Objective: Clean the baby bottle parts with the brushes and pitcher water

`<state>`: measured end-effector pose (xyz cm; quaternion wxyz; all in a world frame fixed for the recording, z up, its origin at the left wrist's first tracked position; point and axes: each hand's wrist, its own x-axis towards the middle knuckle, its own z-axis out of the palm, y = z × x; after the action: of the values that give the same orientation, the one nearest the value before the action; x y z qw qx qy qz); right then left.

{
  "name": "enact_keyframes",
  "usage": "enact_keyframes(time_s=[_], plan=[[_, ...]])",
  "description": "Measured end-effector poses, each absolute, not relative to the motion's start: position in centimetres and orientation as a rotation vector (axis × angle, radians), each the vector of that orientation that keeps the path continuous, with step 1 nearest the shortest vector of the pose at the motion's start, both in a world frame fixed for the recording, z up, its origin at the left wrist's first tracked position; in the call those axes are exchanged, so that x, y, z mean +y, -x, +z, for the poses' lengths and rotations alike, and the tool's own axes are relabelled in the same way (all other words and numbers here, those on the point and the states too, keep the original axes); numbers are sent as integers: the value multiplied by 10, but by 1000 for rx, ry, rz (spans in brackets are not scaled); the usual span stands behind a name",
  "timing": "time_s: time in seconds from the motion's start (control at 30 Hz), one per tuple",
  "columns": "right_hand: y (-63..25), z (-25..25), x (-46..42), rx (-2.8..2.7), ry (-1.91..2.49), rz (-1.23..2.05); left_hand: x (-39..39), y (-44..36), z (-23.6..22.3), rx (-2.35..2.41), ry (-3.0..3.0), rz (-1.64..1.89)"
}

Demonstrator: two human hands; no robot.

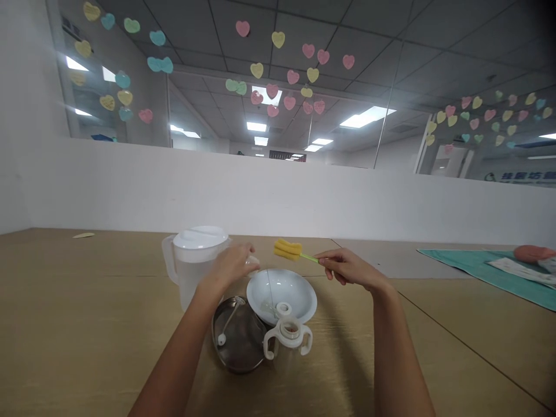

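My right hand [347, 267] pinches the thin green handle of a sponge bottle brush [288, 249], its yellow head pointing left above the bowl. My left hand [232, 265] is closed around a small whitish part [252, 263], mostly covered by the fingers, beside the pitcher. Below both hands sits a white bowl [286, 286] with a small white ring-shaped piece [284, 309] at its near edge. In front of it stands a clear baby bottle [290, 336] with two white handles, its mouth uncovered. A steel dish [243, 341] holds a straw with a white weighted end [222, 339].
A translucent lidded pitcher [195, 272] stands behind my left forearm. At the far right, a teal cloth [460, 263] bears a reddish object [533, 253] and a patterned cloth [519, 270]. A white wall [260, 191] with windows above closes off the table's back edge.
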<state>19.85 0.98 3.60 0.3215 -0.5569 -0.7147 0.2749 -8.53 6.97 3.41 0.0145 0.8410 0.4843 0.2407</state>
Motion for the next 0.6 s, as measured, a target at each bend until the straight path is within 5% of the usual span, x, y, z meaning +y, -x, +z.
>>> enact_keyframes(time_s=[0.23, 0.6], plan=[[-202, 35, 9, -1846, 1549, 719, 90, 90, 11, 1689, -2458, -125], [-200, 36, 10, -1851, 1528, 646, 89, 71, -11, 1690, -2371, -287]])
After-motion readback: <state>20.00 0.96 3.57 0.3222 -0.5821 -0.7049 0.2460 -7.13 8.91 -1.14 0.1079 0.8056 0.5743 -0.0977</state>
